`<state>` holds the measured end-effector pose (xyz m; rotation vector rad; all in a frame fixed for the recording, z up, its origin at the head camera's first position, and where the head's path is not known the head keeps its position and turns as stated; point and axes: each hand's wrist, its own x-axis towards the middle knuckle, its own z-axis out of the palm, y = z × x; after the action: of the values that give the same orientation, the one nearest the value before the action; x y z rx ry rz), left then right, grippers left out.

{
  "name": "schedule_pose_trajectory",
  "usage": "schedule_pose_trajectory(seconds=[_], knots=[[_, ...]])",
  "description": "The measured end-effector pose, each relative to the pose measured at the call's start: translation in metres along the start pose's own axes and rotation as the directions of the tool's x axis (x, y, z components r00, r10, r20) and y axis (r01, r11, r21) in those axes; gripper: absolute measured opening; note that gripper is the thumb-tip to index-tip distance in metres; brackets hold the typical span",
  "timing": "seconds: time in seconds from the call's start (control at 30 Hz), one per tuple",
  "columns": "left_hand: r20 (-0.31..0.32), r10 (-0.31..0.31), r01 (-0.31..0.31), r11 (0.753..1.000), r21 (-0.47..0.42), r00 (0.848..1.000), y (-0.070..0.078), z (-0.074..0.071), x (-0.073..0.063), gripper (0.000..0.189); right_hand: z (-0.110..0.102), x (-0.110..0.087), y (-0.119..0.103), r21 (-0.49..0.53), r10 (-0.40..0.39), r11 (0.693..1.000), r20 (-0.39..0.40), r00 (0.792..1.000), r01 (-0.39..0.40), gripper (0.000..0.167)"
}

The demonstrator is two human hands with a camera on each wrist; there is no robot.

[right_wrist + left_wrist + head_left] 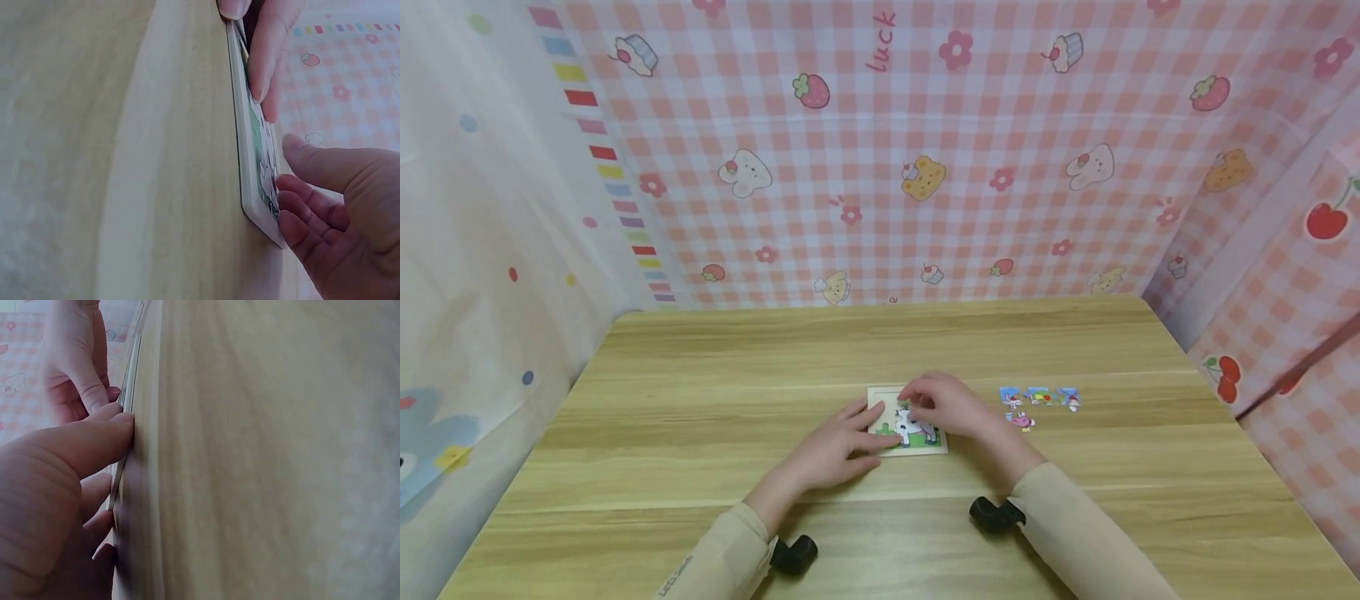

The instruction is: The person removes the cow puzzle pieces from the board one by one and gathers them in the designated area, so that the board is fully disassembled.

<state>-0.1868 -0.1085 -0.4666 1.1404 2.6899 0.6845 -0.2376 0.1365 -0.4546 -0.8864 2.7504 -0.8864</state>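
Note:
A small framed jigsaw puzzle [925,452] with a cow picture [928,432] on green lies flat on the table. My left hand [835,450] rests over its left side, with fingers extended across the frame and picture. In the left wrist view the left thumb [103,440] lies at the frame's near edge. My right hand [955,408] is bent over the upper part of the puzzle, its fingertips at the picture. The right wrist view shows its thumb [312,162] apart from the fingers, with no piece visible between them. Part of the picture is hidden beneath the hands.
Several loose puzzle pieces [1042,396] lie right of the frame, most in a row, with a pink one [1020,421] nearer. A wooden table [700,375] carries everything. Patterned cloth [865,167] hangs behind and at the sides. Black wrist mounts [793,556] sit at both sleeves.

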Motion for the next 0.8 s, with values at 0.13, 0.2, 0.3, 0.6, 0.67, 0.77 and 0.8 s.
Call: schedule_pose_trajectory(seconds=[0.13, 0.2, 0.3, 0.6, 0.67, 0.77, 0.8], knots=[[0.003, -0.007, 0.007, 1.0, -0.017, 1.0, -0.001, 0.001, 0.0, 0.038, 0.002, 0.003, -0.001, -0.017, 0.022, 1.0, 0.024, 0.999, -0.022, 0.024], [0.004, -0.008, 0.008, 1.0, -0.021, 1.0, -0.002, 0.001, 0.001, 0.038, 0.002, 0.003, -0.002, -0.014, 0.019, 1.0, 0.028, 0.999, -0.018, 0.024], [-0.004, 0.001, -0.001, 1.0, -0.018, 1.0, -0.003, 0.002, 0.001, 0.038, 0.003, 0.003, -0.004, -0.01, 0.014, 1.0, 0.04, 0.999, -0.014, 0.024], [-0.034, 0.014, -0.016, 0.998, -0.054, 0.999, -0.004, 0.002, 0.001, 0.037, 0.004, 0.003, -0.01, -0.033, 0.023, 0.999, 0.061, 0.998, -0.021, 0.025], [-0.036, 0.01, -0.012, 0.998, -0.063, 0.999, -0.003, 0.001, 0.001, 0.037, 0.004, 0.002, -0.011, -0.039, 0.026, 0.999, 0.059, 0.998, -0.024, 0.025], [-0.037, 0.001, -0.004, 0.997, -0.073, 0.999, -0.003, 0.002, 0.001, 0.037, 0.005, 0.002, -0.011, -0.045, 0.031, 0.999, 0.054, 0.998, -0.028, 0.026], [-0.037, -0.001, -0.002, 0.997, -0.075, 0.999, -0.003, 0.002, 0.002, 0.037, 0.005, 0.002, -0.011, -0.047, 0.032, 0.998, 0.052, 0.998, -0.03, 0.026]])
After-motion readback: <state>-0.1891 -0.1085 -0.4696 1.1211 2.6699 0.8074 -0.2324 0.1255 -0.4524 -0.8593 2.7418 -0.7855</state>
